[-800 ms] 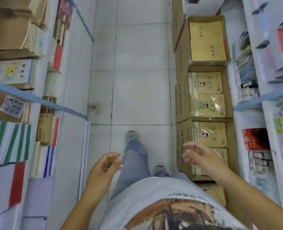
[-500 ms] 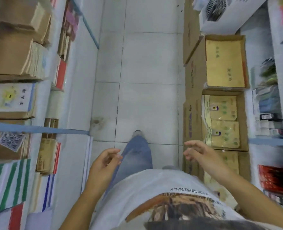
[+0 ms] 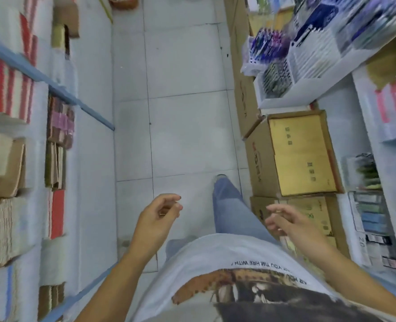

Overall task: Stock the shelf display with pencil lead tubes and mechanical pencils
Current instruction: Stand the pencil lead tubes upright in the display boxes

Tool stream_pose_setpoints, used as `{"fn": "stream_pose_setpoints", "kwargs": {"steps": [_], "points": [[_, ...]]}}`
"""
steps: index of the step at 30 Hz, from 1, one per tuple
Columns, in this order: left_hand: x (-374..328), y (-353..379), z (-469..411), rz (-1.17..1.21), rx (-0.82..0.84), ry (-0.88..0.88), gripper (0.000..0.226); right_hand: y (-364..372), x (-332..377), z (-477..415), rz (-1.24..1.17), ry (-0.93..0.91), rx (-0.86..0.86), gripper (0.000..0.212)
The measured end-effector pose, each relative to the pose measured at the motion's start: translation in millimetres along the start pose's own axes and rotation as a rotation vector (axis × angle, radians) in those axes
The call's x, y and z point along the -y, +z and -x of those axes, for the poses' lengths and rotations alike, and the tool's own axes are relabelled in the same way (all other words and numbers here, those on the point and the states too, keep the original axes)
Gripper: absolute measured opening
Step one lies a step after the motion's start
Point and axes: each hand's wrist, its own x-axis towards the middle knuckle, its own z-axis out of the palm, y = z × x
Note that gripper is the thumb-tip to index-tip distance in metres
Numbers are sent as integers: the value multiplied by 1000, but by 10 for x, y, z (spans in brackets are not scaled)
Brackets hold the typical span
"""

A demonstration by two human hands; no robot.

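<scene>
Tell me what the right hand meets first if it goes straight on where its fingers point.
Its fingers point across the body, so the right hand would likely meet the jeans leg first, with the left hand beyond. Depth is unclear; it might pass above the leg.

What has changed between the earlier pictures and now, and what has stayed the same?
The person has walked forward along the aisle: the open cardboard box on the right has slid down the view, and a white pen display has come into view above it. Nothing was taken or let go. The left hand and right hand stay empty, fingers loosely curled.
</scene>
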Motion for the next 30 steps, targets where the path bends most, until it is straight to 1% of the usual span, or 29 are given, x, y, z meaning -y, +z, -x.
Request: {"fn": "stream_pose_setpoints", "kwargs": {"steps": [3,6,10,13,17,20,25,28,30], "points": [[-540,5,-441,35,-17,-23,18,-290,802,-523,4,-18,45,19],[-974,-80,-886,77,-80,-42,18,-494,1652,-1051,59,-81,88,18],[-1407,-347,-1618,136,-171,-56,16,-529,2655,-1799,135,-150,132,18],[-1724,-594,-2363,146,-213,-59,18,-464,3339,-2416,162,-162,163,19],[-2314,-942,-3442,108,-188,-16,20,-386,4264,-3104,163,-163,135,19],[-2977,-1148,-4201,50,-119,15,18,-461,4919,-3481,123,-155,91,19],[-4145,-1341,-5343,40,-38,71,16,-743,5801,-4079,38,-97,36,20],[-4695,-1396,-6094,40,-44,100,17,-895,6335,-4661,17,-74,29,19],[-5013,-1416,-6550,31,-76,104,17,-1000,6726,-5104,41,-86,34,18]]}}
